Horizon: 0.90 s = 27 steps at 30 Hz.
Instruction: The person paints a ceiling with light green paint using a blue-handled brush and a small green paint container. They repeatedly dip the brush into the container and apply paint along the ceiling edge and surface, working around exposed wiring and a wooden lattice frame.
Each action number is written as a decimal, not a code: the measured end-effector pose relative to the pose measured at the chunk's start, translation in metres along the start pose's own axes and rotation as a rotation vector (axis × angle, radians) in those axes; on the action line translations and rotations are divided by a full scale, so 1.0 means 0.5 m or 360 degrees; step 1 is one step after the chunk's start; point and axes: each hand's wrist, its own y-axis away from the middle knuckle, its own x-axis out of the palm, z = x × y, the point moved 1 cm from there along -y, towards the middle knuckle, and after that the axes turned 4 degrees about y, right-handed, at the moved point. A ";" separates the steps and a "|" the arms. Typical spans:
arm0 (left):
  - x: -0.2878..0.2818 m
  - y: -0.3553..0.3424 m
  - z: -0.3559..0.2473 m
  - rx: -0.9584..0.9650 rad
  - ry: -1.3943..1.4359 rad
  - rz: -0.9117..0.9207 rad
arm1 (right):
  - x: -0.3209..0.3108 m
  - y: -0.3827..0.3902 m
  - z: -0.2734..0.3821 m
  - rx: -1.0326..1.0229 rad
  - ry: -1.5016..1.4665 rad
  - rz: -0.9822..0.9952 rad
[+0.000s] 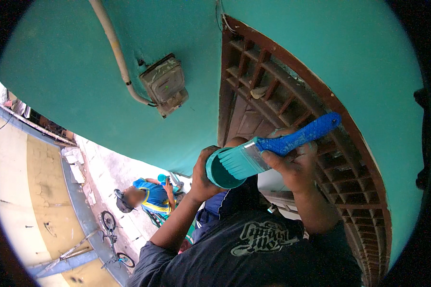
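Observation:
My left hand is closed around a small round tub of teal paint, its mouth facing up toward me. In my right hand is a wide paintbrush with a blue handle, gripped near its metal band. The brush slants down to the left, and its teal-coated bristles lie over the tub's opening. Whether the bristle tips touch the paint inside, I cannot tell.
Teal wall surrounds a brown grille close by my right arm. A grey meter box with a pipe is on the wall. Below left, a person in a blue shirt holds a teal container; a bicycle stands nearby.

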 end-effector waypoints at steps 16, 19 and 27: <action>0.004 0.009 -0.002 -0.0195 -0.0134 0.0058 | 0.007 0.019 0.016 -0.0479 0.0535 0.0172; 0.007 0.004 -0.007 -0.0141 -0.0235 0.0141 | 0.006 0.015 0.016 -0.0631 0.0527 0.0278; 0.034 -0.001 -0.004 -0.0093 -0.0160 0.0095 | 0.025 0.018 -0.019 -0.0606 0.0756 0.0320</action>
